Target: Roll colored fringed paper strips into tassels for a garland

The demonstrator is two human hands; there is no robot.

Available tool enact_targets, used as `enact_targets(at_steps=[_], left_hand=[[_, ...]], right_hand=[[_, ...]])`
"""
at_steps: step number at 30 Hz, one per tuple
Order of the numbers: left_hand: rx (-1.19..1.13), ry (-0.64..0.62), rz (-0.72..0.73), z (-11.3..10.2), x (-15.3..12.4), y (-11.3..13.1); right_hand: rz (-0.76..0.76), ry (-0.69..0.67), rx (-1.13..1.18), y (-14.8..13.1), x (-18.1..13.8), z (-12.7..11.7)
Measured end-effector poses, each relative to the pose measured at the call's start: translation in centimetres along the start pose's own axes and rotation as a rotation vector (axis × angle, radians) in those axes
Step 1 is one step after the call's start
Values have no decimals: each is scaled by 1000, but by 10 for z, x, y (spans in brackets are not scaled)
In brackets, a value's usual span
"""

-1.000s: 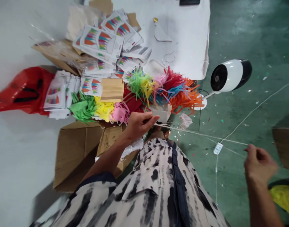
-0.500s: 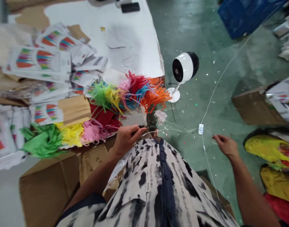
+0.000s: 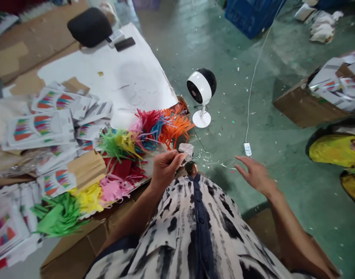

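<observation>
My left hand (image 3: 166,167) is closed in a pinch near my waist, just in front of the table edge. What its fingers hold, if anything, is hidden. My right hand (image 3: 254,174) hangs over the floor with fingers apart, holding nothing I can see. Beside the left hand lie bunches of cut paper fringe: orange fringe (image 3: 177,127), yellow-green fringe (image 3: 116,145), pink fringe (image 3: 116,188) and green fringe (image 3: 57,215). Just beyond that hand is a crumpled translucent piece (image 3: 186,150). A thin white strand (image 3: 221,164) runs between the two hands.
Printed packets (image 3: 39,130) are heaped on the table's left. A black-and-white fan (image 3: 202,87) stands on the floor. A white cable with a power strip (image 3: 247,149) crosses the floor. At right are a filled carton (image 3: 308,100) and yellow bags (image 3: 337,149). A blue crate (image 3: 250,15) stands behind.
My right hand has come inward toward my body and its fingers have spread. The left hand stays pinched near my waist, and the dark thing at its fingertips no longer shows. The view has shifted.
</observation>
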State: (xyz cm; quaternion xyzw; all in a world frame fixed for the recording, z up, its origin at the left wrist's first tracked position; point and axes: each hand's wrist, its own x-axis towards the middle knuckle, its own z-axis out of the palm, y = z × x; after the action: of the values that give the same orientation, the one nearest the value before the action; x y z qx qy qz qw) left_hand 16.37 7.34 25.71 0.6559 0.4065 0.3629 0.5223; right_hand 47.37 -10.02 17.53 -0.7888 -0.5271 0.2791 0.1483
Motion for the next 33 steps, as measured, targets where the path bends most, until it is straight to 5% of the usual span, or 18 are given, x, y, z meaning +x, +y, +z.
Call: enact_targets(at_steps=[5,9,13,18,23,28,33], left_hand=[[88,-72,38,19,5,5],[241,-53,133,17,9,-2],[276,-104,156,7,16,-22],[235,-164,30,-15,30,-60],[312,-228,-68,-57,57,-123],[675,-612,198,-76,93,-196],[890,-992,405,-62,122,-228]], right_hand=[[-302,-125,740,-135,12,12],[-268,-180,1105,-181,21,39],[-195,-56,1087,-181,26,57],[-182,-152,891,-191,36,71],[28,-14,746,-196,65,131],[195,88,630,-171,107,207],[310,150,576,-156,131,241]])
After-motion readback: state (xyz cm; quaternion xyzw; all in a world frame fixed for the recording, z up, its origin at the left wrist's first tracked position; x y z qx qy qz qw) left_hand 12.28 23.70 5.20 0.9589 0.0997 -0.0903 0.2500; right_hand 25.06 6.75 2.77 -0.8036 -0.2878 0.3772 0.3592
